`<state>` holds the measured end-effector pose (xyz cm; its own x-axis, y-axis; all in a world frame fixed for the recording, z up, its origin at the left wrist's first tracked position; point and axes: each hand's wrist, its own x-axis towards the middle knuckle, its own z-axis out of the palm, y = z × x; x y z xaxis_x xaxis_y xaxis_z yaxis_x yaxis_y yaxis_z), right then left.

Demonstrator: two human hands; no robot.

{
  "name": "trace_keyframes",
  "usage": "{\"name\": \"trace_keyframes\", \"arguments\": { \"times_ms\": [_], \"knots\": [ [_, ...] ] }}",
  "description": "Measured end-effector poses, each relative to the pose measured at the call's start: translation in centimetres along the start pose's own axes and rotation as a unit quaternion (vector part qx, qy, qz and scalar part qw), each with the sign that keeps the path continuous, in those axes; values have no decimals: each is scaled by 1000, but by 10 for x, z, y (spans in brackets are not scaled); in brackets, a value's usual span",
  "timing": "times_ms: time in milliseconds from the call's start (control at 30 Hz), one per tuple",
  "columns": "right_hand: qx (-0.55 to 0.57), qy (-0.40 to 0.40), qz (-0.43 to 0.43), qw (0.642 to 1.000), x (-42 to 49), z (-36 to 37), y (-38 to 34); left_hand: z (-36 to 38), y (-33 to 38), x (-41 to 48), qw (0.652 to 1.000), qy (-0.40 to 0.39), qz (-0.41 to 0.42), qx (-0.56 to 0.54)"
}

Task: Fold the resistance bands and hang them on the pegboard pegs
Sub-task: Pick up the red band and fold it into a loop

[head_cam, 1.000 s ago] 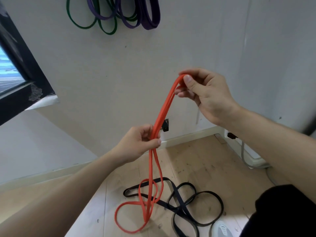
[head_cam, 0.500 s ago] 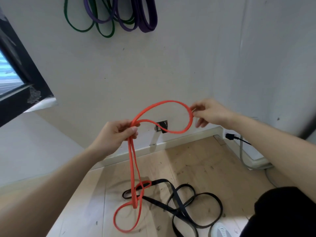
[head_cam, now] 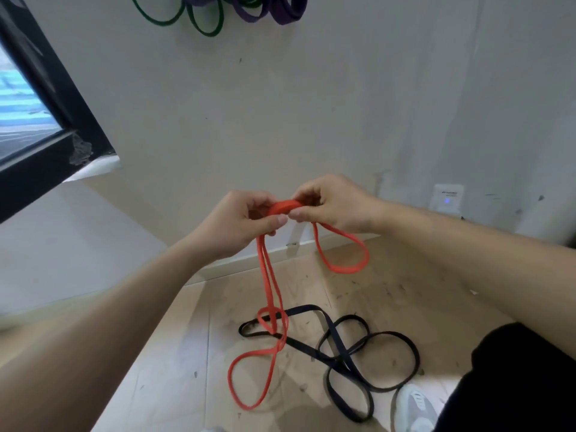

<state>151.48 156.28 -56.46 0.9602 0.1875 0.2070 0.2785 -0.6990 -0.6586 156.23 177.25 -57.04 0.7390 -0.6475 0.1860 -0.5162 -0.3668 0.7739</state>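
Note:
I hold an orange resistance band [head_cam: 270, 285] with both hands at chest height in front of the white wall. My left hand [head_cam: 240, 222] and my right hand [head_cam: 335, 202] pinch the band's top side by side, thumbs nearly touching. A short loop hangs under my right hand. Two long strands drop from my left hand to the floor, where the band's end lies in a loop. Black bands [head_cam: 352, 350] lie tangled on the wooden floor. Green bands [head_cam: 202, 21] and purple bands [head_cam: 280, 14] hang high on the wall; their pegs are out of frame.
A dark-framed window [head_cam: 40, 126] is at the left. A white wall socket [head_cam: 447, 199] with a blue light sits low on the right. My grey shoe [head_cam: 416, 406] and a black trouser leg [head_cam: 514, 378] are at the bottom right.
My right hand dropped from high on the right and came in beside my left hand. The open orange loop between them has closed into a fold, with a small loop hanging below my right hand.

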Motion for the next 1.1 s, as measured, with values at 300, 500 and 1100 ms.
{"name": "trace_keyframes", "arguments": {
  "times_ms": [300,500,1100],
  "knots": [
    [184,178,-29,966,-1,-27,-9,13,-20,-2,997,-55,-48,18],
    [235,311,5,921,-6,-56,4,11,-42,-5,994,-66,-86,0],
    [33,-22,163,986,-15,-42,60,-24,9,5,969,187,1,-163]
  ]
}}
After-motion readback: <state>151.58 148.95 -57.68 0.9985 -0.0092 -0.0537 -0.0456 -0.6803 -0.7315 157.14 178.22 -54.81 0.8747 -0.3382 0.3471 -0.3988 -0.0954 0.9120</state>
